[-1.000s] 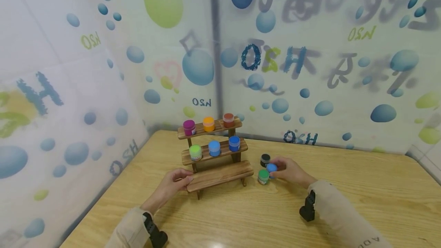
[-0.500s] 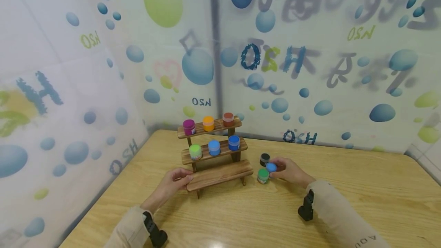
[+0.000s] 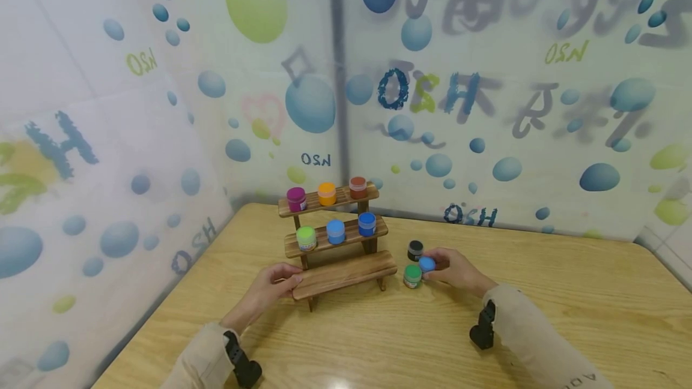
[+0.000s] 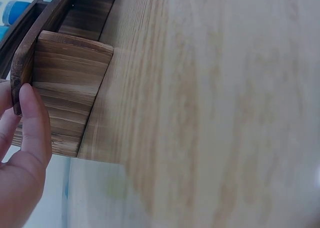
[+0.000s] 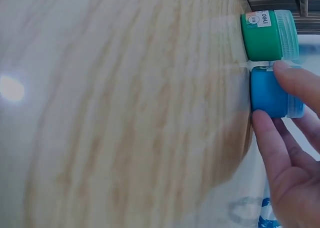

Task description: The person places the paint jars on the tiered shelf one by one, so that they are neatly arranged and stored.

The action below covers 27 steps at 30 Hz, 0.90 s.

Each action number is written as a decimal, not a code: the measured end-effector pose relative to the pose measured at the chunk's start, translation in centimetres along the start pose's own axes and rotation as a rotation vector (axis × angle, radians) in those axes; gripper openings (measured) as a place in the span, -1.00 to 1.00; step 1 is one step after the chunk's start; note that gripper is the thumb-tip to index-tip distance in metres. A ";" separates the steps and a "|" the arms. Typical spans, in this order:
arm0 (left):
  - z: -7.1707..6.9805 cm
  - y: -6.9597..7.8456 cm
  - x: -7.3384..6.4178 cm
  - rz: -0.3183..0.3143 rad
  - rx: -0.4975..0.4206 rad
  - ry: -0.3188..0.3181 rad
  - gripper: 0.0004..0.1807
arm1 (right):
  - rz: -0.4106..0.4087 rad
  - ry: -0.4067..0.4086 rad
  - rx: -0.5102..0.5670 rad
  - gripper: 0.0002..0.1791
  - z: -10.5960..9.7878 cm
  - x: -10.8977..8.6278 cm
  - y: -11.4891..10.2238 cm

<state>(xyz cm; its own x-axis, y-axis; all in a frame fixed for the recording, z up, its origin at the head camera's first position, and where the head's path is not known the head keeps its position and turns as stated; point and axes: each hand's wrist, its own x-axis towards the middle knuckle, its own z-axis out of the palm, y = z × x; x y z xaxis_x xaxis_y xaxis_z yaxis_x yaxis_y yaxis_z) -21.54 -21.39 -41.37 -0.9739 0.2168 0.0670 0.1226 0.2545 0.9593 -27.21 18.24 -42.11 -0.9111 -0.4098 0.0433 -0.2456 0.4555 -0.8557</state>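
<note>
A three-tier wooden stand sits on the table. My left hand pinches the left end of its lowest shelf; in the left wrist view the thumb lies against the shelf edge. To the right of the stand, my right hand grips a blue paint jar between thumb and fingers, and the jar appears to stand on the table. Close beside it are a green paint jar and a black paint jar. The lowest shelf bears no jar.
On the top shelf stand purple, orange and brown jars. The middle shelf bears lime green, light blue and dark blue jars. A printed curtain-like wall rises behind the table.
The right hand and the blue jar have shifted very slightly to the right, away from the green jar. The left hand keeps its hold on the shelf.
</note>
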 end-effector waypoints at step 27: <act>0.0 -0.1 0.0 0.007 0.002 0.011 -0.68 | -0.095 0.026 -0.096 -0.49 -2.0 -1.9 -3.5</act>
<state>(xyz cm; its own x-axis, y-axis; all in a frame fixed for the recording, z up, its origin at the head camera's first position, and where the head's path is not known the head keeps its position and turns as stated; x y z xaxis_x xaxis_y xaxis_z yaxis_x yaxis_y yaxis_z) -21.51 -21.42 -41.49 -0.9750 0.2084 0.0768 0.1299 0.2548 0.9582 -25.29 19.03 -38.17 -0.8902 -0.4345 0.1366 -0.3609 0.4899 -0.7936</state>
